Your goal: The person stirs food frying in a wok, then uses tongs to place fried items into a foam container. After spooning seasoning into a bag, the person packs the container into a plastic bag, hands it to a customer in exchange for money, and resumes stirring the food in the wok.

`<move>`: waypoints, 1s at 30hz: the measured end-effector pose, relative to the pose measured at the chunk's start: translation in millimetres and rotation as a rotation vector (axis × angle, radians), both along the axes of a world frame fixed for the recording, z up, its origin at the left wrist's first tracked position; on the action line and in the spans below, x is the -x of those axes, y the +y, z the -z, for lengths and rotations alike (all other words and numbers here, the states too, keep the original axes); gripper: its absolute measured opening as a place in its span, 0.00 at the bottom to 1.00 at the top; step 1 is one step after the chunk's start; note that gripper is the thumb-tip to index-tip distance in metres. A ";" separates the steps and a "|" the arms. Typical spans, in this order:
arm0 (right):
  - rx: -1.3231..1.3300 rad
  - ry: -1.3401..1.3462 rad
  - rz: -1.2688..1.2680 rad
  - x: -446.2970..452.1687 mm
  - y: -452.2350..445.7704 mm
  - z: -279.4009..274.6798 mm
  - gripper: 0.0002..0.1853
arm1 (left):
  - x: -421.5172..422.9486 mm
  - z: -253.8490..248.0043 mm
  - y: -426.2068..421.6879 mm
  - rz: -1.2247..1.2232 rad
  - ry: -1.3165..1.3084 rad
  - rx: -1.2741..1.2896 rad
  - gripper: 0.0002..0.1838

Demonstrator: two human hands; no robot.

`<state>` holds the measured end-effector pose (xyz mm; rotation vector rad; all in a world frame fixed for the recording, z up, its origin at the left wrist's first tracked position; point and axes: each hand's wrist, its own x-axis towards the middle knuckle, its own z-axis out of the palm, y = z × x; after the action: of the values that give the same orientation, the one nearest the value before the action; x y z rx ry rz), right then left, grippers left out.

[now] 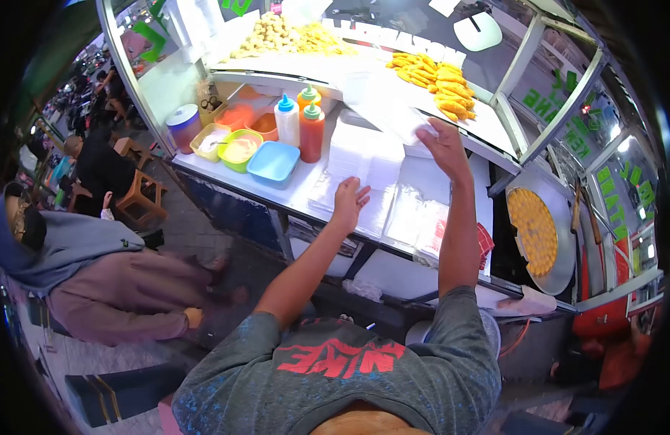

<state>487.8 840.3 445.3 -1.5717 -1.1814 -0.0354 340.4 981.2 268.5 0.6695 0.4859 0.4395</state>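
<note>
My right hand (pixel 445 148) is raised over the counter, its fingers pinched on the corner of a thin white paper sheet (pixel 389 114). Motion blurs the sheet, so I cannot tell whether it is flat paper or a bag. Below it lies a thick stack of white paper (pixel 365 156). At the stack's near edge is my left hand (pixel 349 204), fingers apart and slightly bent, with nothing visible in it. Clear plastic packs (pixel 416 214) sit to the right of that hand.
Left of the stack stand sauce bottles (pixel 312 134), a blue tub (pixel 274 164) and a green bowl (pixel 240 149). Fried pieces (pixel 451 90) lie on the shelf behind. At right is a large pan (pixel 534 232) of round food. A person in a hood (pixel 95 250) is at left.
</note>
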 end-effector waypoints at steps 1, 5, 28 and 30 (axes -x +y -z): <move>0.000 0.004 0.028 1.8 -8.7 0.7 0.13 | -10.6 0.4 7.0 -0.008 -0.002 -0.025 0.26; -0.029 0.124 0.095 28.1 -38.3 14.4 0.10 | -55.2 12.4 40.7 -0.005 -0.052 -0.041 0.28; 0.485 0.013 0.763 -35.4 -74.0 174.6 0.22 | 86.5 24.7 153.8 0.454 0.019 -1.015 0.21; 0.552 -0.114 0.925 -114.3 -89.0 212.3 0.17 | 121.2 90.4 162.3 0.213 -0.171 -1.887 0.18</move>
<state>602.1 751.3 233.0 -2.5239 -0.4582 -0.4367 219.2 1143.5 178.1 2.4315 -0.3456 0.6765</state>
